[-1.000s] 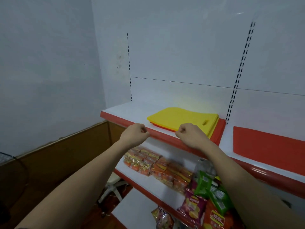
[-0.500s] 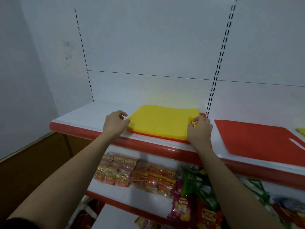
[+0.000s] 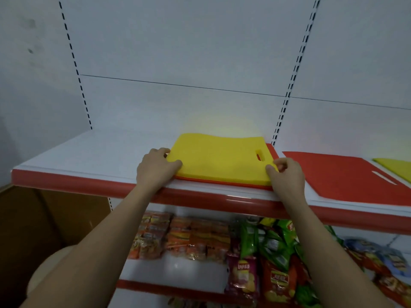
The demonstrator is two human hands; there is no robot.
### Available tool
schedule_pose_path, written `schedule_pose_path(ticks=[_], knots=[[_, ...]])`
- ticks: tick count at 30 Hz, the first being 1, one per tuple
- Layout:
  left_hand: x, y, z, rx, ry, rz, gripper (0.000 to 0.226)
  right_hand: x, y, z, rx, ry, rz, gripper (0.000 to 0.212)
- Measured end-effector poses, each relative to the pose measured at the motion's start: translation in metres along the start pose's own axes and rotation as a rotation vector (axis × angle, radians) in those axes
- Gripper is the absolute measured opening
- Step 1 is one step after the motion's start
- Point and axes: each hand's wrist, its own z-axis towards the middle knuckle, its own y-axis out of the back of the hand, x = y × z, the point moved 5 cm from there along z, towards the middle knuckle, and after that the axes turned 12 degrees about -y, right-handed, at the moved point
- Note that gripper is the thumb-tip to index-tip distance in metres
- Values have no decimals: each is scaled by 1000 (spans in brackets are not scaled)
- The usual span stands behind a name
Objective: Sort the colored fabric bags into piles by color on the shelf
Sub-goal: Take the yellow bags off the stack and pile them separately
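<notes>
A flat yellow fabric bag with a slot handle (image 3: 219, 160) lies on top of a small stack near the front of the white upper shelf with a red front lip (image 3: 73, 161), and both of the person's hands are at its near corners. The left hand (image 3: 155, 168) grips the near left corner, thumb laid over the top of the yellow cloth and the fingers curled around the side edge. The right hand (image 3: 285, 175) pinches the near right corner between thumb and curled fingers, just below the cut-out handle slot. So the yellow bag spans the gap between the two hands, its far edge reaching toward the white back panel (image 3: 189, 52). Under it peeks a thin orange-red fabric bag (image 3: 222, 182), showing as a strip along the front edge and as a corner at the far right. Just beside the stack to the right lies a flat red fabric bag with a slit handle (image 3: 347, 174), spread alone on the same shelf, and at the far right edge a second yellow fabric piece (image 3: 395, 166) rests on it. Below, the lower shelf (image 3: 178, 270) carries orange snack packets (image 3: 189, 236) and green and red crisp bags (image 3: 266, 258).
</notes>
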Motion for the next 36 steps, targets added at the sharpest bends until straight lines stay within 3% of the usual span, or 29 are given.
schedule_pose_path(ticks=[9, 13, 21, 27, 31, 36], knots=[[0, -4, 4, 45, -19, 40, 60, 0, -2, 1, -27, 52, -103, 17], [-1, -3, 4, 72, -21, 23, 65, 4, 0, 0, -35, 75, -178, 29], [3, 1, 6, 60, 131, -220, 41, 10, -5, -4, -14, 112, -208, 32], [-12, 15, 3, 66, 98, -83, 38, 28, -1, -9, -13, 86, -285, 35], [-26, 35, 10, -68, 117, -420, 16, 54, 15, -14, -9, 112, -150, 35], [-43, 43, 11, 5, 96, -772, 18, 67, 52, -21, 112, 25, 42, 42]])
